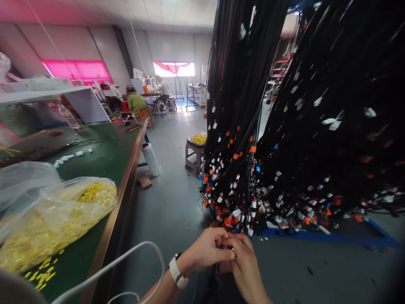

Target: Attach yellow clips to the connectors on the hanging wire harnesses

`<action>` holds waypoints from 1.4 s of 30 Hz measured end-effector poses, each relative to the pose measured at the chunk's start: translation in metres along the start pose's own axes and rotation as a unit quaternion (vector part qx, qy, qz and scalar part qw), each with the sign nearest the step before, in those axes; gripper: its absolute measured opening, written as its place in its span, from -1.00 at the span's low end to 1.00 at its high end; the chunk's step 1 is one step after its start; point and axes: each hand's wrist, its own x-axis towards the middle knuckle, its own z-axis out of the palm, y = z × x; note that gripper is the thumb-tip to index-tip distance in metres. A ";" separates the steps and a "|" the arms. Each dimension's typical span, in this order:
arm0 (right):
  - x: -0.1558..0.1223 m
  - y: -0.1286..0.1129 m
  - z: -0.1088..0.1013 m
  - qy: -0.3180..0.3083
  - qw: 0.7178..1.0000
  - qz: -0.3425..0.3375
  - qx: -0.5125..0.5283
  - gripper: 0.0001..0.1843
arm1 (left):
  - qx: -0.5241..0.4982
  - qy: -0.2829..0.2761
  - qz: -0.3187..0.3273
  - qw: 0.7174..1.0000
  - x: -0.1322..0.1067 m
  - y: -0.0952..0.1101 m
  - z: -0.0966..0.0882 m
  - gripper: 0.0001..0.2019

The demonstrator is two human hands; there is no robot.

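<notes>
My left hand (209,248), with a white-strapped watch (179,272) on its wrist, is closed, its thumb and fingers meeting my right hand. My right hand (245,264) is also closed, fingers curled against the left. A small whitish piece (233,253) shows between the left thumb tip and the right hand; its kind is too small to tell. Just beyond the fingers hang the lower ends of a thick bundle of black cables (243,84), with orange connectors (230,220) and many white tags. Whatever lies inside the fingers is hidden.
Left is a green-topped table (107,143) with a plastic bag of yellow pieces (63,215). A white cable (126,253) loops in front. A stool (194,154) holds more yellow pieces. A blue base frame (348,236) stands under the cables. Several people sit at far tables.
</notes>
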 end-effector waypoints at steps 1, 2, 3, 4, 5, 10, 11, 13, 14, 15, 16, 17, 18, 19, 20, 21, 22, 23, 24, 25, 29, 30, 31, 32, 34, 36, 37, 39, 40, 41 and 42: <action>0.000 0.000 0.000 0.001 1.000 -0.004 0.004 -0.76 | -0.004 0.005 0.001 1.000 0.000 0.001 0.001 -0.80; -0.001 0.001 0.000 0.002 1.000 -0.009 0.008 -0.78 | -0.009 0.010 0.001 1.000 -0.001 0.002 0.001 -0.80; -0.001 0.001 0.000 0.003 1.000 -0.012 0.011 -0.79 | -0.016 0.014 0.000 1.000 -0.001 0.003 0.002 -0.79; -0.002 0.001 0.000 0.004 1.000 -0.014 0.014 -0.80 | -0.025 0.018 -0.003 1.000 -0.001 0.003 0.003 -0.79; -0.002 0.001 0.000 0.005 1.000 -0.016 0.018 -0.81 | -0.036 0.019 -0.006 0.999 -0.001 0.003 0.004 -0.78; -0.003 0.001 0.001 0.004 1.000 -0.010 0.026 -0.81 | -0.059 0.032 -0.018 0.998 -0.004 -0.001 0.009 -0.80; -0.003 0.001 0.001 0.003 1.000 -0.011 0.026 -0.81 | -0.057 0.036 -0.016 0.998 -0.005 -0.001 0.009 -0.80; -0.003 0.002 0.002 0.003 1.000 -0.015 0.027 -0.81 | -0.055 0.041 -0.012 0.998 -0.006 0.000 0.009 -0.80; -0.002 0.002 0.002 0.003 0.999 -0.017 0.027 -0.81 | -0.054 0.041 -0.012 0.998 -0.006 0.001 0.009 -0.80; -0.002 0.002 0.003 0.004 0.999 -0.019 0.027 -0.81 | -0.055 0.041 -0.012 0.998 -0.006 0.002 0.009 -0.80; -0.002 0.002 0.003 0.005 0.999 -0.020 0.026 -0.80 | -0.058 0.044 -0.012 0.997 -0.006 0.002 0.009 -0.80; -0.001 0.001 0.004 0.006 0.999 -0.019 0.026 -0.80 | -0.063 0.049 -0.012 0.997 -0.006 0.003 0.009 -0.80; -0.001 0.001 0.004 0.007 1.000 -0.016 0.026 -0.79 | -0.070 0.055 -0.013 0.996 -0.005 0.002 0.009 -0.81; 0.000 0.000 0.004 0.007 1.000 -0.012 0.027 -0.78 | -0.078 0.060 -0.015 0.995 -0.005 0.002 0.010 -0.81; 0.000 -0.001 0.004 0.006 1.000 -0.008 0.027 -0.78 | -0.083 0.066 -0.019 0.994 -0.005 0.001 0.010 -0.81; 0.001 -0.002 0.003 0.004 1.000 -0.005 0.027 -0.77 | -0.087 0.071 -0.024 0.993 -0.005 -0.001 0.011 -0.81; 0.001 -0.003 0.003 0.002 1.000 -0.003 0.027 -0.77 | -0.091 0.072 -0.031 0.993 -0.006 -0.002 0.011 -0.81; 0.001 -0.003 0.003 0.001 1.000 -0.001 0.026 -0.77 | -0.098 0.070 -0.036 0.992 -0.006 -0.002 0.011 -0.80; 0.001 -0.004 0.003 0.000 1.000 -0.001 0.025 -0.78 | -0.111 0.066 -0.038 0.991 -0.006 -0.003 0.011 -0.77; 0.001 -0.004 0.004 0.001 1.000 -0.002 0.027 -0.80 | -0.131 0.058 -0.037 0.989 -0.005 -0.003 0.011 -0.74; 0.002 -0.004 0.007 0.019 0.998 0.021 0.064 -0.79 | -0.252 0.031 -0.064 0.965 -0.001 -0.004 0.002 -0.58; 0.002 -0.004 0.007 0.023 0.996 0.033 0.082 -0.77 | -0.283 0.044 -0.084 0.954 0.000 -0.005 -0.002 -0.56; 0.003 -0.004 0.007 0.026 0.993 0.045 0.102 -0.74 | -0.312 0.066 -0.102 0.942 0.003 -0.007 -0.006 -0.54; 0.005 -0.004 0.007 0.028 0.991 0.053 0.122 -0.73 | -0.338 0.092 -0.115 0.929 0.005 -0.009 -0.011 -0.52; 0.007 -0.003 0.006 0.032 0.987 0.057 0.148 -0.72 | -0.373 0.134 -0.120 0.910 0.010 -0.013 -0.020 -0.51; 0.009 -0.001 0.006 0.038 0.986 0.062 0.148 -0.74 | -0.372 0.154 -0.111 0.908 0.015 -0.014 -0.026 -0.50; 0.010 0.000 0.007 0.038 0.987 0.066 0.140 -0.76 | -0.357 0.158 -0.106 0.914 0.018 -0.014 -0.028 -0.50; 0.009 0.002 0.009 0.040 0.988 0.077 0.125 -0.79 | -0.317 0.169 -0.094 0.928 0.026 -0.010 -0.028 -0.50; 0.009 0.002 0.011 0.039 0.988 0.081 0.123 -0.79 | -0.299 0.175 -0.088 0.934 0.031 -0.008 -0.026 -0.49; 0.009 0.002 0.012 0.038 0.988 0.085 0.127 -0.80 | -0.283 0.180 -0.082 0.939 0.036 -0.005 -0.024 -0.49; 0.008 0.001 0.013 0.037 0.986 0.088 0.138 -0.80 | -0.270 0.184 -0.076 0.942 0.043 -0.002 -0.022 -0.50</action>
